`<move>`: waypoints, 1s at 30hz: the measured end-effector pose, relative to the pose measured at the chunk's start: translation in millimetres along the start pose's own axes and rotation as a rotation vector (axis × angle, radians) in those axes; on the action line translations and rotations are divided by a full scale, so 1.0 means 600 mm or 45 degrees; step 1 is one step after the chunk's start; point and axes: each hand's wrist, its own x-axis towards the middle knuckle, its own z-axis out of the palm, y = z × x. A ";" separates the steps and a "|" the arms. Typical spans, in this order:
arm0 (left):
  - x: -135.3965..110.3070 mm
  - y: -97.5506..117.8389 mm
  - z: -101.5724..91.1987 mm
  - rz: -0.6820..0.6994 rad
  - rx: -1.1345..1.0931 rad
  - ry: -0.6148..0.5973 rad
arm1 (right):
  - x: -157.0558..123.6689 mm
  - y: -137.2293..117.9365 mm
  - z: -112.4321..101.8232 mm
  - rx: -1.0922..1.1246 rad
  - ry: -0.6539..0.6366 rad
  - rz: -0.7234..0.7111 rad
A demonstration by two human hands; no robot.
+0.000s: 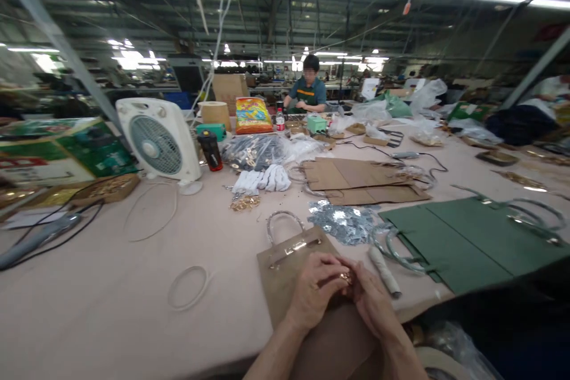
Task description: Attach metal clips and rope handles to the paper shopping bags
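My left hand [312, 288] and my right hand [369, 294] meet above a brown bag panel [285, 261]. Small gold-coloured metal pieces [346, 276] glint between them; the left fingertips pinch at them while the right hand cups them from the other side. Their exact shape is mostly hidden by the fingers. The panel has a plastic-wrapped handle [285, 214] and a shiny metal plate [295, 246] near its top edge. To the right of my right hand lies a pale wrapped roll [385, 272]. Behind the panel, small silvery squares [341, 221] are heaped on the table.
Green bag panels [472, 240] with wrapped handles lie at right, brown panels [365, 178] farther back. At left are a white fan [158, 139], a dark bottle [209, 150] and a grey corded tool [40, 240]. A co-worker [307, 89] sits across the table.
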 end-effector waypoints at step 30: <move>-0.002 -0.045 -0.142 -0.334 0.644 0.846 | 0.153 0.033 0.067 -0.863 -0.196 -0.415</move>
